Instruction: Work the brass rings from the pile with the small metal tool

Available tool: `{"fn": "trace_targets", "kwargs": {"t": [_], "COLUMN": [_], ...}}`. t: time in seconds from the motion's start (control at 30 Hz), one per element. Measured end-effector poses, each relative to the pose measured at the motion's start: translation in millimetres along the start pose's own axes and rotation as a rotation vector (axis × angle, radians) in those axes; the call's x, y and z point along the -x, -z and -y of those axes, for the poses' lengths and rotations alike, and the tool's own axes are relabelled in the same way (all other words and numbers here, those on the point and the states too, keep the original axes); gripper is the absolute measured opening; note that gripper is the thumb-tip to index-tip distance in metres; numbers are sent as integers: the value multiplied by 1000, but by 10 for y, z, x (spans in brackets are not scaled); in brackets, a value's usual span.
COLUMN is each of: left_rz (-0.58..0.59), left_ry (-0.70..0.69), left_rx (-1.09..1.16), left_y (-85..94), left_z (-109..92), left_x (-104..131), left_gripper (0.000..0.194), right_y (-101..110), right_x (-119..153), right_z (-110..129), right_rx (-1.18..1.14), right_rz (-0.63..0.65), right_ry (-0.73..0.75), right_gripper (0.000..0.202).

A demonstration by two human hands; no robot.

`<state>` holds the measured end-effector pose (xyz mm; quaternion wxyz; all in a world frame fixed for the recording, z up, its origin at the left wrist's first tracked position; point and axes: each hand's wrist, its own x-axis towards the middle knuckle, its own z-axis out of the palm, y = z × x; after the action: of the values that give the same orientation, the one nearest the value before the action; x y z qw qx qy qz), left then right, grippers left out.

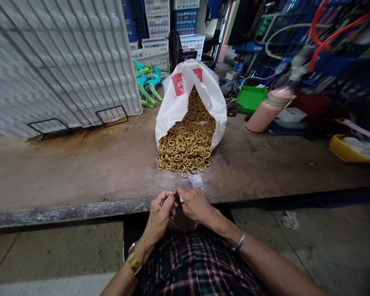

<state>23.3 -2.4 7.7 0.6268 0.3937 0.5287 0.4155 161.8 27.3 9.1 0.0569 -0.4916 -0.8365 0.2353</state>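
Observation:
My left hand [163, 207] and my right hand [195, 203] meet at the table's front edge, fingertips pinched together. Between them is a small black piece [176, 197], with a bit of white beside it against my right fingers. A sliver of a gold-coloured ring [162, 202] shows in my left fingers; the rest is covered. Just beyond my hands, a heap of gold-coloured rings [185, 148] spills from the mouth of a white plastic bag [169, 113] with red print, lying on its side. One loose ring [185, 174] rests at the heap's near end.
On the wooden table [111, 164], stacked white ribbed trays [64, 61] stand at left beside black wire stands [112, 115]. Blue and green clip-like pieces [149, 82] sit behind. At right are a green tray [251, 98], a pink bottle [269, 109] and a yellow tray [345, 150].

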Motion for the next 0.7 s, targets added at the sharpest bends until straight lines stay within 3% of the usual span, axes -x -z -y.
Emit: {"fn": "trace_targets", "kwargs": {"t": [0.1,0.23,0.33,0.4,0.53,0.7], "left_rz": [-10,88,224,257,113,-2], "left_ry": [-24,-64,81,255,509,506], "left_rx": [-61,-115,-142,-141,-25,48], "left_y": [-10,-6,92,208,403,302], "left_z": [-49,-182,-159,-7,509,999], "left_x": [38,205,322,343,219,-120], "left_gripper": [30,28,26,25,24,19], "right_y": [38,135,169,152,87,55], "right_x": [-41,-133,-163,-158,-141,-122], "right_z": [0,-112,-220,-261,-267,-240], "right_rx": [71,222,251,230,212,229], "right_rz": [29,10,-32,-71,-133,-135], "right_ry": [-30,-236,-255,-231,-215,-223], "right_gripper": [23,27,28,29,30,30]}}
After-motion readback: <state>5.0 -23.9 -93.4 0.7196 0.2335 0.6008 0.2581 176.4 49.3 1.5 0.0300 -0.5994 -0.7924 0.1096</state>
